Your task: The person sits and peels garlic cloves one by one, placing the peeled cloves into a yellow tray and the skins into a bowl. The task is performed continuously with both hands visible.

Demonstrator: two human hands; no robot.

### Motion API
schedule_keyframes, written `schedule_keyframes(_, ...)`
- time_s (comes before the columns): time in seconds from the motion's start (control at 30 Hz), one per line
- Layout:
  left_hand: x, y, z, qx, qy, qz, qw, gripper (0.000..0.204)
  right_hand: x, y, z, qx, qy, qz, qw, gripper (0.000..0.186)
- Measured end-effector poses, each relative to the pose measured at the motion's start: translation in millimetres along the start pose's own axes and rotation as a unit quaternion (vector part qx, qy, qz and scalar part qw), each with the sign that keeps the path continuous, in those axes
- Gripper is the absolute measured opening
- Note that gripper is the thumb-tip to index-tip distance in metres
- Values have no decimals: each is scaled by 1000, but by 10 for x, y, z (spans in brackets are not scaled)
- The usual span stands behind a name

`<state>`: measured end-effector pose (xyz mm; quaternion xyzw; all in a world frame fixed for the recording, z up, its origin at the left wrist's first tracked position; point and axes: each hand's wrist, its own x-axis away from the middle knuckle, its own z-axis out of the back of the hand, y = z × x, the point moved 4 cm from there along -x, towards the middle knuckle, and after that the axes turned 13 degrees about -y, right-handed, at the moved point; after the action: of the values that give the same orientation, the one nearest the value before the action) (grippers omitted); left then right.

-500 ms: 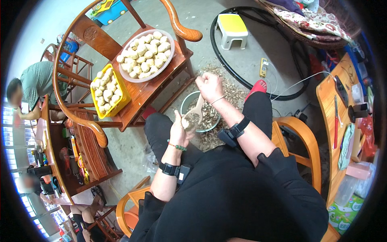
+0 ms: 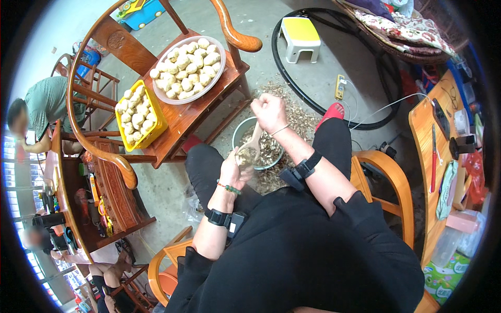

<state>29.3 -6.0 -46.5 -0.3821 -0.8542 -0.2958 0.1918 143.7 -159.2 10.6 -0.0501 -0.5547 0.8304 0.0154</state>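
My right hand [image 2: 270, 112] is closed round the handle of a pale, spoon-shaped tool [image 2: 256, 136], tilted down toward my left hand. My left hand [image 2: 231, 171] curls round a small brownish lump [image 2: 244, 158], and the tool's rounded head lies against it. Fingers and tool hide much of the lump. Below both hands, between my knees, a pale green basin [image 2: 236, 136] holds brown and whitish scraps. More scraps [image 2: 298, 117] are scattered on the floor around it.
On a wooden armchair [image 2: 201, 112] ahead left stand a clear bowl [image 2: 223, 60] and a yellow basket [image 2: 151, 141], both full of pale round lumps. Beyond are a stool [image 2: 301, 31], a coiled black hose [image 2: 284, 78] and a power strip [image 2: 340, 87]. Another person [image 2: 47, 104] bends at left.
The tool's head has shifted slightly down and left over the lump in my left hand. My right hand has moved slightly left with the handle.
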Motion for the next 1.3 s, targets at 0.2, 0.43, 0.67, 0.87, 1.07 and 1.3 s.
schedule_keyframes(0.2, 14, -13, -19, -3, -64, 27, 998, 45, -158, 193, 155, 72, 84, 31, 993, 25)
schedule_keyframes(0.43, 36, 64, -57, -78, 50, -61, 994, 41, -117, 188, 185, 51, 53, -30, 997, 26)
schedule_keyframes(0.67, 3, 156, -71, -300, 157, -127, 932, 39, -53, 161, -21, 46, 21, 4, 999, 23)
schedule_keyframes(0.87, 75, 138, -21, -241, 144, -106, 954, 36, -193, 454, 221, 92, 85, -36, 991, 29)
schedule_keyframes(1.07, 60, 112, -40, -233, 125, -78, 961, 36, -17, 14, -38, 44, -26, -27, 998, 24)
schedule_keyframes(1.3, 60, 116, -18, -220, 127, -67, 965, 35, -120, 479, 145, 70, 60, -69, 993, 22)
